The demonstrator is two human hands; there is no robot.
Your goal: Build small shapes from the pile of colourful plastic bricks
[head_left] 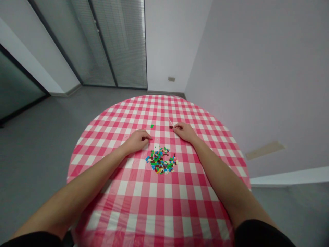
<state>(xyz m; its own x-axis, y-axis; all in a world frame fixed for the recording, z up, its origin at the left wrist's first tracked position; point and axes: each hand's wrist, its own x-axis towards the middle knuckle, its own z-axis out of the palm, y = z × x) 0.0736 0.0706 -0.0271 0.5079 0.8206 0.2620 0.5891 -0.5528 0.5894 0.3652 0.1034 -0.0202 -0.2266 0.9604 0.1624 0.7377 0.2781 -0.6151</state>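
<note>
A loose pile of small toy bricks (pixel 160 164) in green, blue, brown, white and yellow lies on the table between my forearms. My left hand (pixel 138 140) rests on the cloth at the pile's upper left, its fingers loosely bent and a little apart, with nothing visible in them. Farther out, my right hand (pixel 183 131) has its thumb and fingertips together at the end of a dark brown brick (pixel 171 127), which lies at table level. A green brick (pixel 152 126) sits by itself beyond my left fingertips.
A red-and-white checked cloth (pixel 159 192) covers the round table. Beyond its far edge are a glass partition with blinds (pixel 123 44) and a white wall (pixel 174 41). A grey wall (pixel 269 85) runs along the right side. Grey floor (pixel 33 147) shows at the left.
</note>
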